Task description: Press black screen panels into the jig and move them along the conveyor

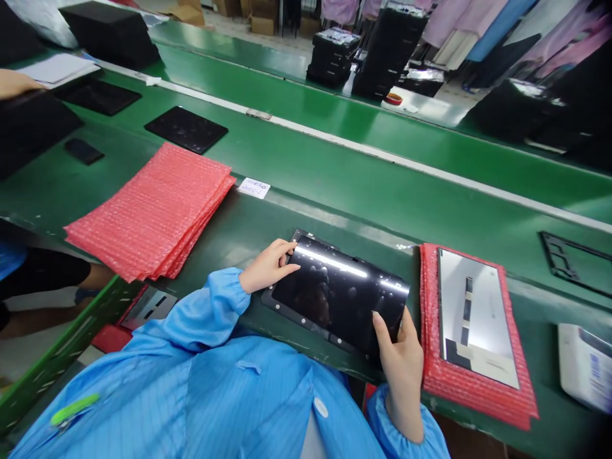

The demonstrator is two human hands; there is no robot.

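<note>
A glossy black display panel (pixel 339 293) lies tilted over a flat black plate with pale round dots (pixel 306 320), its right end raised. My right hand (pixel 401 357) grips that right end, thumb on the glass and fingers behind the edge. At the upper left corner, my left hand (pixel 270 264) holds the panel's edge between thumb and fingers. To the right, another panel, silvery side up (pixel 478 312), rests on a stack of red bubble-wrap bags (pixel 519 389). More red bubble-wrap bags (pixel 157 204) are piled on the left.
Left of centre on the green bench (pixel 315 159) lies a black panel (pixel 186 129), with a paper label (pixel 254 187) nearer me. A black frame (pixel 574 261) and a white device (pixel 586 366) sit at right. Another person's hand (pixel 18 84) shows far left. Black stacks (pixel 392 48) stand beyond.
</note>
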